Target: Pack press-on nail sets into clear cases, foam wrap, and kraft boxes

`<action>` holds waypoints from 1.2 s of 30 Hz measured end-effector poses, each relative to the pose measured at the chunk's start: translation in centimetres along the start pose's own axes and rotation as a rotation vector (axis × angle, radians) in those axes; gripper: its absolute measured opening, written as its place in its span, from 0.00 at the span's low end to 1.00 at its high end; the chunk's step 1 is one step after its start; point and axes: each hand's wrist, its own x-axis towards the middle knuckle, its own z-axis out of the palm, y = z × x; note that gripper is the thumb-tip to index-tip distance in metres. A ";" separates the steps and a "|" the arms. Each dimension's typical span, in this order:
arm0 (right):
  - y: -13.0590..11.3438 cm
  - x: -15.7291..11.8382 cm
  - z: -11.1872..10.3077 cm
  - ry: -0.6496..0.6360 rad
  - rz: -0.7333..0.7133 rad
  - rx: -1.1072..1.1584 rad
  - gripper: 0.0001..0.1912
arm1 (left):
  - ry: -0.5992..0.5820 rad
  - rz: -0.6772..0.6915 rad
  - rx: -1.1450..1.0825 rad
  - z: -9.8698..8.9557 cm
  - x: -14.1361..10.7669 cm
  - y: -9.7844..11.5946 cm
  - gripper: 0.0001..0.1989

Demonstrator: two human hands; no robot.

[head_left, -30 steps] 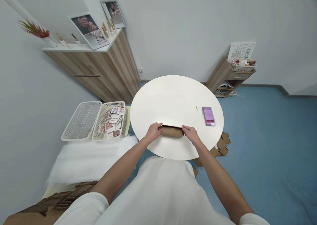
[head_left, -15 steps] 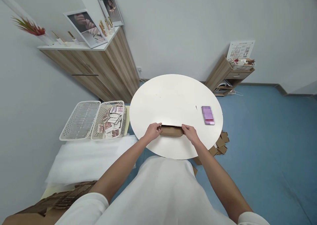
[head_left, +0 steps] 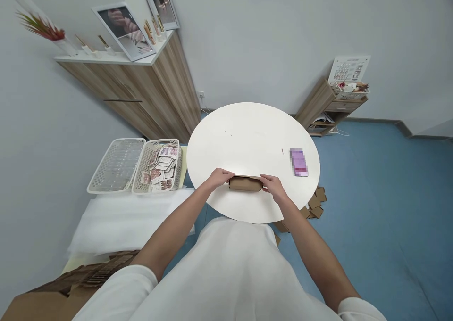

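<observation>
The brown box (head_left: 245, 184) is between the hands, near the front edge of the white surface (head_left: 244, 132). The left hand (head_left: 220, 177) and the right hand (head_left: 273, 187) are partly closed, each holding one end of it.

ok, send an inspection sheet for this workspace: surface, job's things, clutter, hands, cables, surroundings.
Surface: white rounded tabletop, small dark marks.
Job's things: small brown cardboard box near the tabletop's near edge; cannot tell whether it rests there.
Clutter: purple rectangular item, pixelated, on the tabletop's right; brown cardboard pieces past its right edge.
Hands: left hand at the box's left end, right hand at its right end.
Cables: thin white cable by the small wood-grain cabinet at right.
Surroundings: two white perforated plastic baskets at left; tall wood-grain cabinet beyond them.
</observation>
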 end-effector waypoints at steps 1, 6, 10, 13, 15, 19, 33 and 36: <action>0.0 0.0 0.1 -0.001 0.016 0.019 0.20 | -0.022 -0.031 -0.045 -0.1 0.2 -0.2 0.16; 0.6 0.1 0.5 0.056 0.020 0.052 0.21 | 0.036 -0.040 -0.116 0.2 0.4 -1.7 0.20; 1.0 0.1 0.2 -0.004 0.019 0.073 0.22 | 0.030 -0.047 -0.150 0.4 0.1 -2.4 0.24; 0.9 0.1 -0.1 -0.061 0.062 0.001 0.19 | -0.071 -0.107 -0.163 0.2 -0.1 -2.5 0.25; 0.7 0.1 -0.1 -0.071 0.079 -0.063 0.18 | -0.134 -0.122 -0.160 0.1 -0.2 -2.5 0.25; 0.6 0.1 0.3 -0.037 0.017 -0.197 0.15 | -0.134 -0.028 -0.106 0.3 -0.3 -2.7 0.20; 5.5 -3.6 1.8 0.156 -0.038 -0.030 0.24 | 0.077 0.085 -0.247 5.9 -3.2 -6.0 0.19; 6.9 -3.8 1.6 0.186 0.030 -0.069 0.27 | 0.109 0.035 -0.175 7.0 -3.1 -6.6 0.25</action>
